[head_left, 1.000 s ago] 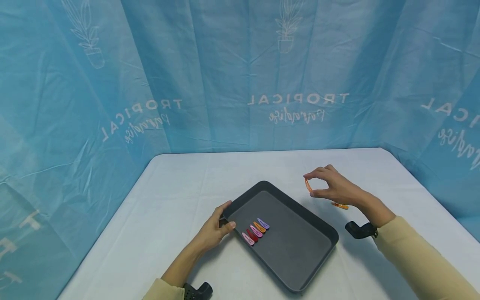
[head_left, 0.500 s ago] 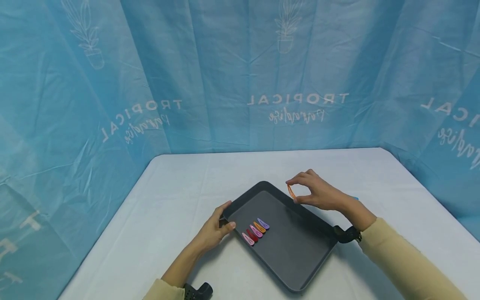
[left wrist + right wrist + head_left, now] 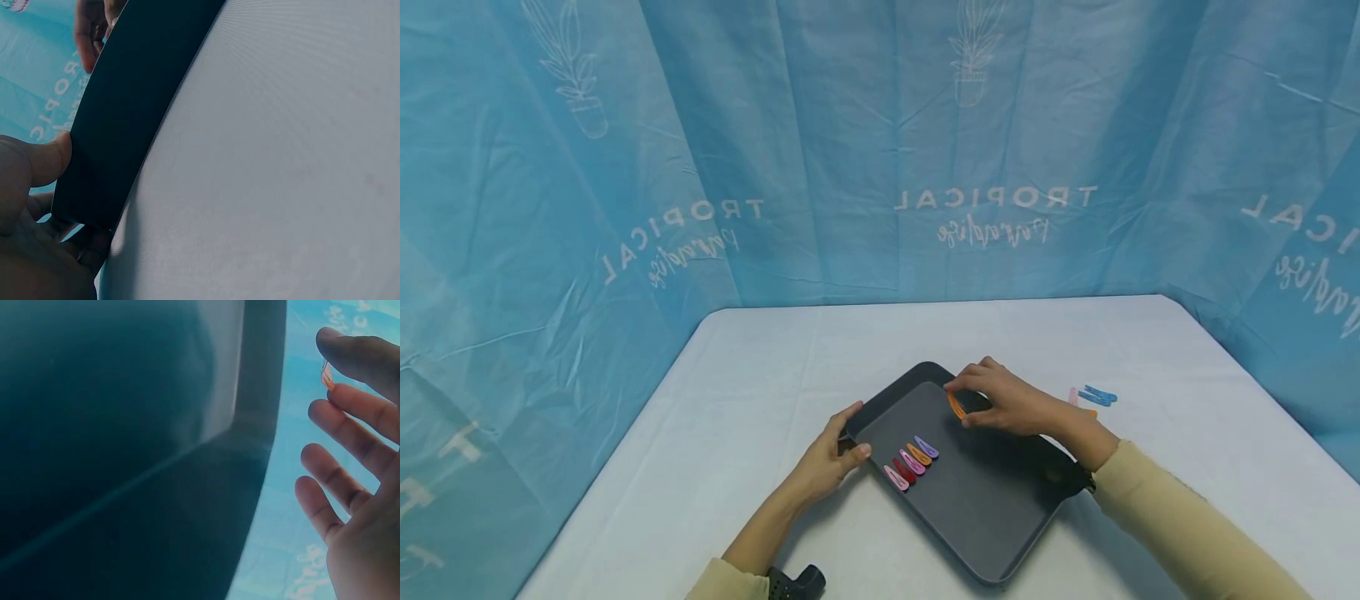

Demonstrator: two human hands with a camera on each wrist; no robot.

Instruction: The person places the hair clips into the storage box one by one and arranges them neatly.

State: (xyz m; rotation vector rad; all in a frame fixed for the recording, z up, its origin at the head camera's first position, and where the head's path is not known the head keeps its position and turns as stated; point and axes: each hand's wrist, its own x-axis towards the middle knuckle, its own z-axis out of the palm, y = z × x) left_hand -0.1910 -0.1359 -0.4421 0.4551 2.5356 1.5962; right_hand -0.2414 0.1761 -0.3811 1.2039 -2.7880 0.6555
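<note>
In the head view, my left hand (image 3: 823, 460) grips the left corner of a dark grey baking tray (image 3: 977, 508). Its thumb (image 3: 53, 159) lies over the rim in the left wrist view, with the other fingers around the outside. Above the tray's far part, my right hand (image 3: 1011, 402) pinches an orange snap hair clip (image 3: 956, 406) between thumb and index finger; the remaining fingers are spread in the right wrist view. A row of several snap clips lies along the tray's left side, from a pink clip (image 3: 896, 477) through a red clip (image 3: 905, 472) to a purple clip (image 3: 927, 447).
Right of the tray, partly behind the right forearm, lie blue clips (image 3: 1097, 396), a pink clip (image 3: 1073, 397) and something orange (image 3: 1091, 412). A white cloth (image 3: 775, 358) covers the table, and a blue printed curtain (image 3: 850, 150) hangs behind it.
My right hand has carried the orange hair clip leftward and down, from beyond the tray's right edge to over its inside. The clips at right came into sight. My left hand and the tray stayed put.
</note>
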